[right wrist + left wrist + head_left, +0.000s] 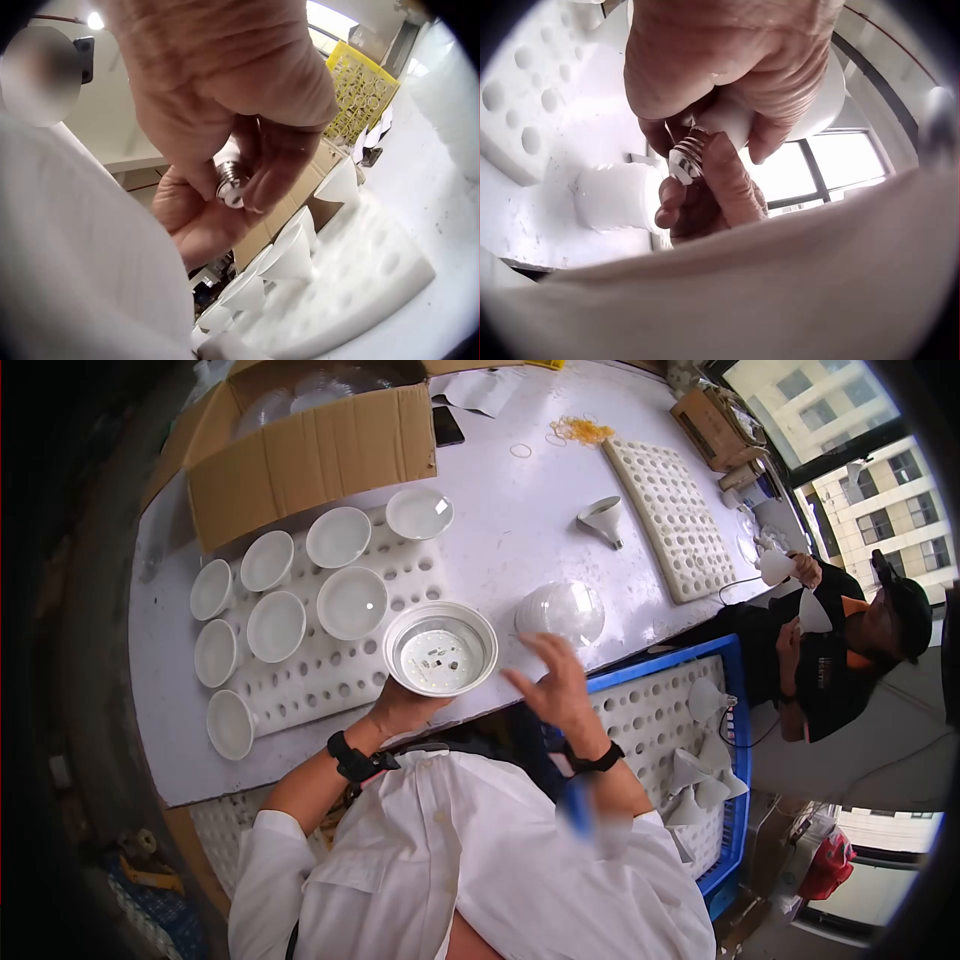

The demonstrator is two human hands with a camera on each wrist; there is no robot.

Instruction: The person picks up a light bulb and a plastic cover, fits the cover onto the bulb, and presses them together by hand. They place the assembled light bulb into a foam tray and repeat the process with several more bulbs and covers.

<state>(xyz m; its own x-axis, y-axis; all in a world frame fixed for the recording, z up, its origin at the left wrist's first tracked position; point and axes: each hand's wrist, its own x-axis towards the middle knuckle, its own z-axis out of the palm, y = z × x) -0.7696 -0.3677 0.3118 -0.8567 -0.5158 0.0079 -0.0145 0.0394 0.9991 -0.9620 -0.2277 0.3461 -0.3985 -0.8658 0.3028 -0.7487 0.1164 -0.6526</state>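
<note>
In the head view my left hand [405, 708] holds a white bulb housing [391, 660] from below, its wide mouth up. An LED board [438, 662] with small components sits inside. My right hand [562, 695] is apart from the housing, fingers spread and slightly blurred, close to clear domes [562, 612] on the table. The wrist views differ: there, fingers of both hands meet at the housing's metal screw base [688, 157]. In the right wrist view, the right hand [232, 82] curls over this base, and the left hand [206, 229] lies beneath it.
White housings [275, 626] stand mouth up in a foam tray [330, 685] at left, before a cardboard box [315, 470]. A single housing [602, 518] and another foam tray [672, 520] lie at right. Beside a blue crate [738, 760], another person [835, 650] holds white cones.
</note>
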